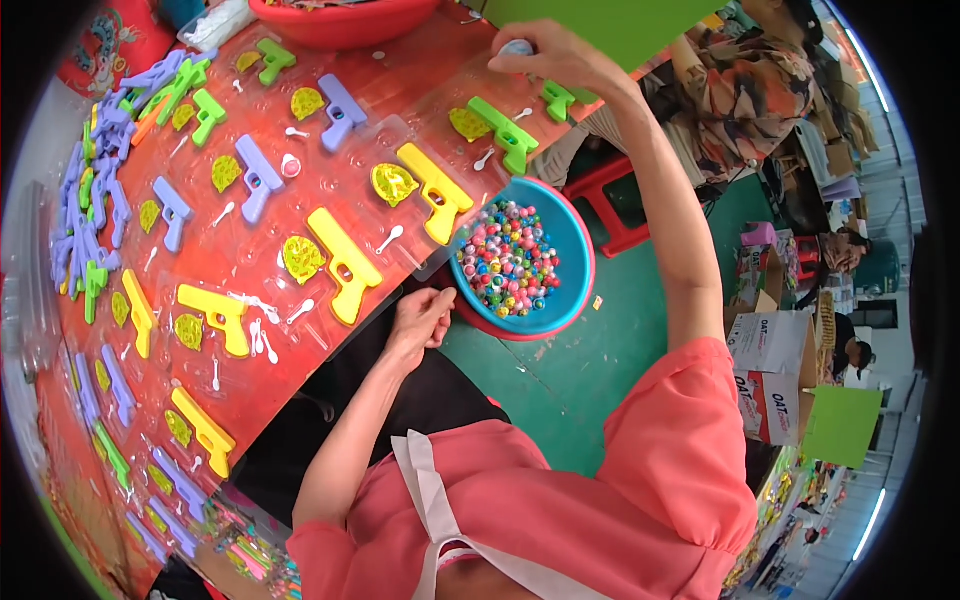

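Observation:
My right hand [565, 58] is raised over the far right end of the table, its fingers closed around a small, pale blue-white ball [516, 48]. Below it lie a green toy gun [504, 136] and a smaller green toy piece [557, 100]. My left hand [422, 322] hovers by the table's near edge, with curled fingers; whatever they hold, if anything, is hidden. Close to it stands a blue basin [575, 262] full of small colourful balls [508, 258]. Yellow toy guns [342, 265] lie in clear plastic trays, beside yellow discs [303, 259] and small white spoons [390, 238].
The red table [270, 355] carries rows of similar sets. Purple and green toy guns [95, 200] are heaped along its left side. A red basin [345, 22] sits at the back. On the right are a red stool [612, 210], cardboard boxes [768, 375] and another person [755, 85].

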Available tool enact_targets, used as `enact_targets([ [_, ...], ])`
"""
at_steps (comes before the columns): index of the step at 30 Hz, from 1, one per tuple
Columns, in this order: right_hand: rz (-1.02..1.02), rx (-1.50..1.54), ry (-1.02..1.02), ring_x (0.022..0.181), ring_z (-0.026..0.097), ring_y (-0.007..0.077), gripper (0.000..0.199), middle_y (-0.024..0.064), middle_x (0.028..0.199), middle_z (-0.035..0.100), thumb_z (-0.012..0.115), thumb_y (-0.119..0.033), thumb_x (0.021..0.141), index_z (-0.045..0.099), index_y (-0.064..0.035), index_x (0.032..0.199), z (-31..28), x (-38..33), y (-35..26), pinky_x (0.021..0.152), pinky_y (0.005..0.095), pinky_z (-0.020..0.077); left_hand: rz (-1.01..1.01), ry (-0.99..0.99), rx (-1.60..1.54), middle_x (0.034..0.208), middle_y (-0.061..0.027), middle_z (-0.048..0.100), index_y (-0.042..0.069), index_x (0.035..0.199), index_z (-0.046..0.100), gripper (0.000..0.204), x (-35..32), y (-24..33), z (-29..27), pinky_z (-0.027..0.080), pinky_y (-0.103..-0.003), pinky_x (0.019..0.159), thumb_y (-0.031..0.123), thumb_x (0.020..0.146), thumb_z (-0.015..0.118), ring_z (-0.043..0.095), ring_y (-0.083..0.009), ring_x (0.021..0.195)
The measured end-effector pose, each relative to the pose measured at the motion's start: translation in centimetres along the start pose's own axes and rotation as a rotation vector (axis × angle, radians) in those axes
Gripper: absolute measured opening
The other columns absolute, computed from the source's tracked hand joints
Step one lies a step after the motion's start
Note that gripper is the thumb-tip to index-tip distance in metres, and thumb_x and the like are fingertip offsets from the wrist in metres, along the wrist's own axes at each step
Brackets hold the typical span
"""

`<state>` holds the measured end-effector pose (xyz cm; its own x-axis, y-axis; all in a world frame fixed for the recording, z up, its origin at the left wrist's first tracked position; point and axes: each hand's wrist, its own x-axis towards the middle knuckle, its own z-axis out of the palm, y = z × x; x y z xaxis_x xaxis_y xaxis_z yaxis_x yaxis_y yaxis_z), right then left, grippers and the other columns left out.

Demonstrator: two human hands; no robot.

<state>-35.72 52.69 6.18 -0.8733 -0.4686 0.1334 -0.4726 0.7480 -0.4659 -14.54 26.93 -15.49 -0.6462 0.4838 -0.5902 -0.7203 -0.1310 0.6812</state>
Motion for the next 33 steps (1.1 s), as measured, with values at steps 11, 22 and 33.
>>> enact_targets([
  [11,0.235,0.329,0.058,0.059,0.056,0.0075,0.023,0.0008,0.074,0.061,0.066,-0.022,0.088,0.063,-0.0026,0.099,-0.7,-3.8,5.7,0.051,0.0231,0.0457,-0.039,-0.191,-0.229,0.073,-0.0024,0.056,0.003,0.094,0.058,0.01,-6.0,1.1,-0.9,0.035,-0.02,0.046,0.013,0.093,0.056,0.051,-0.0077,0.056],
  [22,0.179,-0.301,0.139,0.053,0.057,0.0154,0.038,0.0064,0.058,0.059,0.074,-0.038,0.074,0.066,-0.0017,0.08,0.5,-0.7,6.7,0.048,0.0326,0.041,-0.025,-0.221,-0.216,0.072,-0.0032,0.057,0.007,0.093,0.053,0.013,-7.0,-0.4,-0.8,0.033,-0.021,0.045,0.017,0.093,0.061,0.051,-0.0089,0.054],
  [33,0.015,-0.208,0.224,0.06,0.059,0.0171,0.021,0.0081,0.069,0.063,0.07,-0.023,0.079,0.067,-0.0035,0.084,2.7,0.0,9.1,0.054,0.0324,0.0451,-0.024,-0.244,-0.262,0.073,-0.0028,0.056,0.007,0.094,0.053,0.012,-8.0,-0.1,-0.2,0.033,-0.02,0.045,0.017,0.095,0.059,0.051,-0.0077,0.055],
])
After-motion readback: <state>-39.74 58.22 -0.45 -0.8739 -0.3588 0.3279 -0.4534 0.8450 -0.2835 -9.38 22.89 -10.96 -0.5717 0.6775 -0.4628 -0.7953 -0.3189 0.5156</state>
